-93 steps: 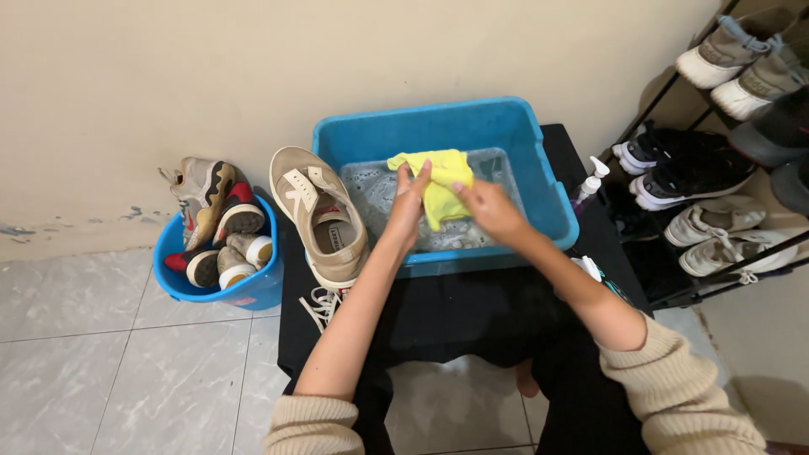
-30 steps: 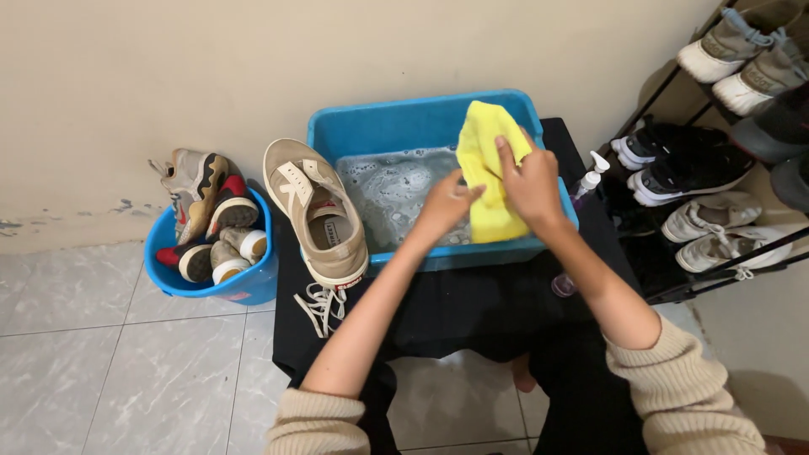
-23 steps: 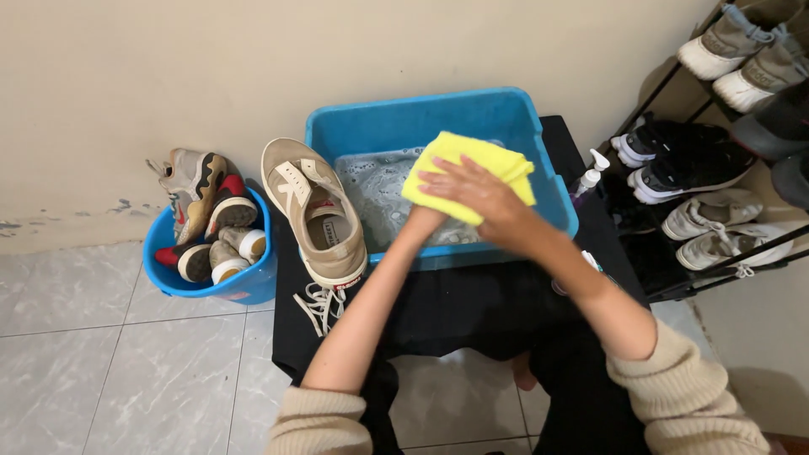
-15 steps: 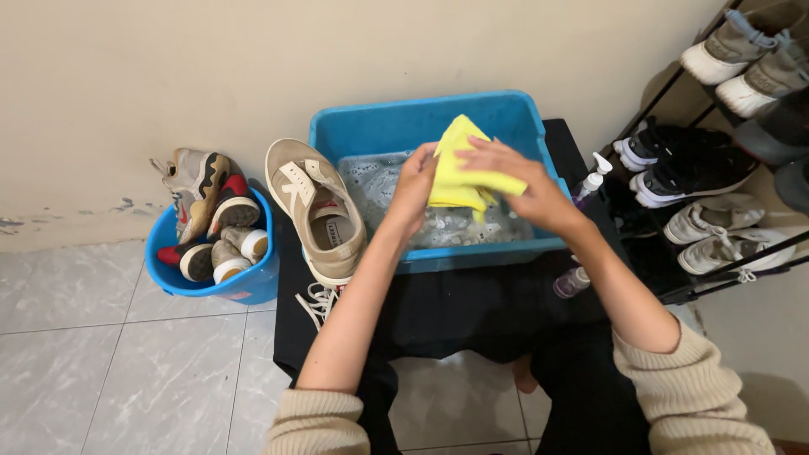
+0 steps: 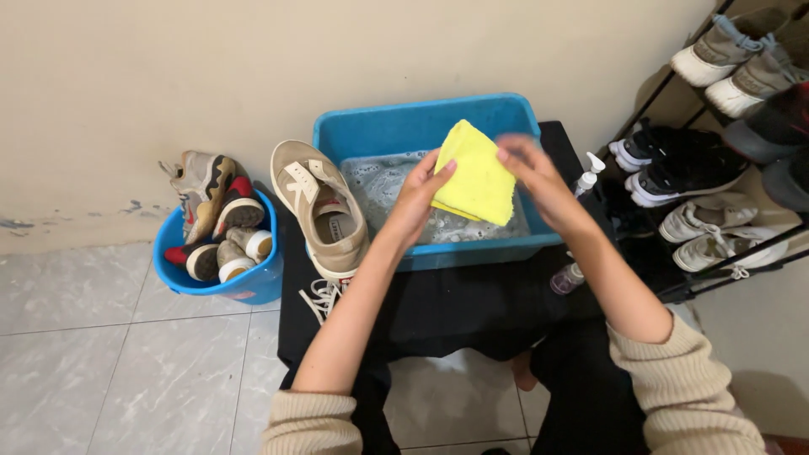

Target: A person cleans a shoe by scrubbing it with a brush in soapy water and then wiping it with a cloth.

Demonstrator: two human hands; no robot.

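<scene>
A folded yellow cloth is held above a blue tub of soapy water. My left hand grips the cloth's left edge from beneath. My right hand holds its right side, fingers along the top edge. The tub stands on a black-covered table. A tan sneaker rests beside the tub's left wall, with its white laces lying loose below it.
A round blue bucket with several shoes stands on the tiled floor at left. A white pump bottle and a small purple bottle sit right of the tub. A black shoe rack with several sneakers fills the right side.
The cloth was wrung over the water, spread out at the tub's right side, then folded between both hands into a flat square held over the tub.
</scene>
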